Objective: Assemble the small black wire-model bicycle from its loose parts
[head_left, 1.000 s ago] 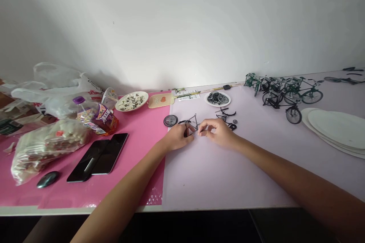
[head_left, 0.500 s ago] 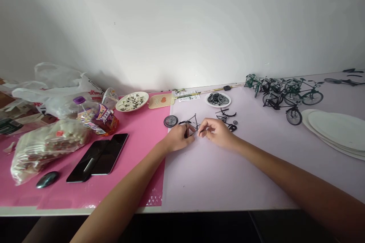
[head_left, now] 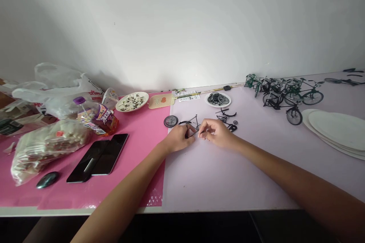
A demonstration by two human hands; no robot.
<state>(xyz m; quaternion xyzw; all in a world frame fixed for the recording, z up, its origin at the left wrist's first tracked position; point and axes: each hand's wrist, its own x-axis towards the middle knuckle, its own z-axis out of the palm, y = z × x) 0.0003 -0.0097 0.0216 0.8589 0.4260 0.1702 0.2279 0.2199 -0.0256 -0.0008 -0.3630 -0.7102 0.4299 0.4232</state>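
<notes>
Pinching the thin dark bicycle frame (head_left: 196,120) between thumb and curled fingers, the left hand (head_left: 180,138) keeps it low over the pale lilac-covered part of the desk (head_left: 228,182), well back from the near edge. The right hand (head_left: 216,132) has thumb and forefinger brought close together beside the frame's lower end; whether they grip a tiny part, I cannot tell. This looks like fine fitting work on the frame, and the next move seems to call for a steady left hold and careful right fingertips. Just beyond the left hand is a round black spoked wheel (head_left: 171,121); loose black bicycle parts (head_left: 232,128) lie beyond the right, and a white oval plate (head_left: 207,101) of dark parts sits nearer the desk's far edge. Compared with half a second ago, both hands are almost unmoved, and wheel, parts and plate show no clear change
</notes>
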